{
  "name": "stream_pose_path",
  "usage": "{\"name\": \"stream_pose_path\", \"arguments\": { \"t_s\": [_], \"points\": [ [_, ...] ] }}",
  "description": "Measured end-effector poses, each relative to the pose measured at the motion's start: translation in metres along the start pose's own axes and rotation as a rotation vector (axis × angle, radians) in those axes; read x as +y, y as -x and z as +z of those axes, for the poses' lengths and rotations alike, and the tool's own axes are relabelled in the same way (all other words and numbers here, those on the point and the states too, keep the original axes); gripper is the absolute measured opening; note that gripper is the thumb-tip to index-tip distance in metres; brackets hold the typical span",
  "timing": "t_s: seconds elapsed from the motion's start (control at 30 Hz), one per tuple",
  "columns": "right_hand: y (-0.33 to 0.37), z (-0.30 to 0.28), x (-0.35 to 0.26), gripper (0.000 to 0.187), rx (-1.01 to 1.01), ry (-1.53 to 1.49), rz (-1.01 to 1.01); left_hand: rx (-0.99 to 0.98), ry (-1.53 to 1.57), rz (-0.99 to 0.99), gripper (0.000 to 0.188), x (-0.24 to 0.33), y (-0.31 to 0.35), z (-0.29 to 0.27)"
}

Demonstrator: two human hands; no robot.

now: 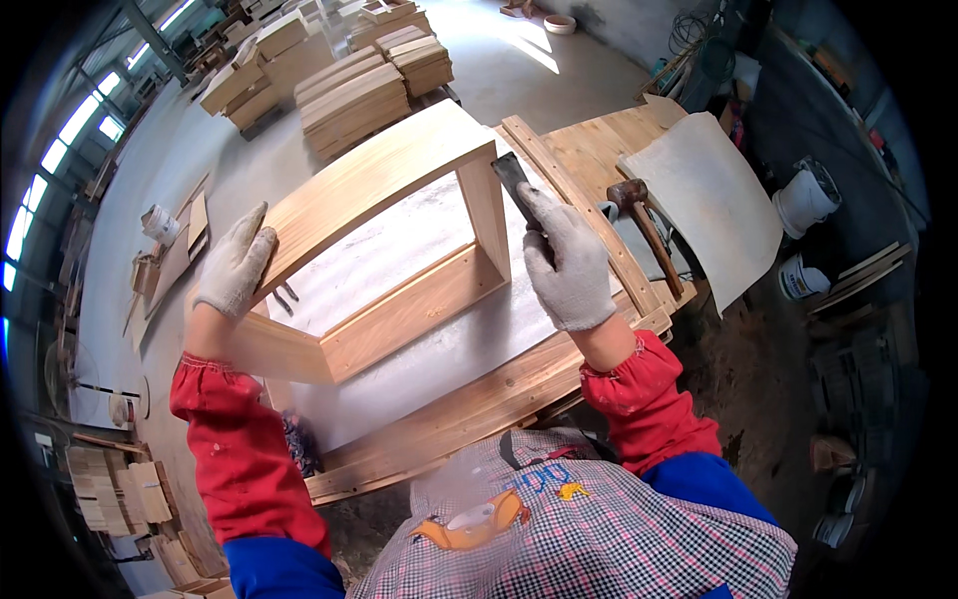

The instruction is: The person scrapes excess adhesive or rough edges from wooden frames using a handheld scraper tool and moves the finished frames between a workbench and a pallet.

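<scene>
A pale wooden box frame (384,175), open through the middle, stands on the white-topped workbench (399,404). My left hand (238,262), in a white work glove, grips the frame's top board at its left end. In my gloved right hand (569,262) is a flat black sanding block (512,185), its upper part close against the frame's right corner. Whether the block touches the wood I cannot tell. The fingers of the right hand wrap the block's lower end, and that part is partly hidden.
A mallet (649,232) with a wooden handle lies right of my right hand, beside a wooden rail (574,210) along the bench. Farther right are a pale sheet (714,200) and white buckets (806,200). Stacked boards (354,105) stand on the floor beyond the bench.
</scene>
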State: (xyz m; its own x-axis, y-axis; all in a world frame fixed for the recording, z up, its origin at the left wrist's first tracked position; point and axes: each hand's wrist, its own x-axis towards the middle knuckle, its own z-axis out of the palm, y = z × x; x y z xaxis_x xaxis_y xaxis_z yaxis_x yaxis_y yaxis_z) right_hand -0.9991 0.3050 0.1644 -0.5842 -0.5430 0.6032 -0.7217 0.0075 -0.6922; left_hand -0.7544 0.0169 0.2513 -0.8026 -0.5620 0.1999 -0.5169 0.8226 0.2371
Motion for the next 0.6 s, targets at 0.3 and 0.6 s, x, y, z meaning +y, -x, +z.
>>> {"name": "stream_pose_path", "arguments": {
  "t_s": [0.3, 0.6],
  "points": [
    [-0.013, 0.024, 0.005, 0.042, 0.046, -0.112, 0.006, -0.008, 0.067, 0.043, 0.049, -0.011, -0.006, -0.002],
    [-0.014, 0.033, 0.013, 0.039, 0.070, -0.121, 0.012, -0.022, 0.087, 0.068, 0.046, -0.013, -0.007, -0.003]
  ]
}}
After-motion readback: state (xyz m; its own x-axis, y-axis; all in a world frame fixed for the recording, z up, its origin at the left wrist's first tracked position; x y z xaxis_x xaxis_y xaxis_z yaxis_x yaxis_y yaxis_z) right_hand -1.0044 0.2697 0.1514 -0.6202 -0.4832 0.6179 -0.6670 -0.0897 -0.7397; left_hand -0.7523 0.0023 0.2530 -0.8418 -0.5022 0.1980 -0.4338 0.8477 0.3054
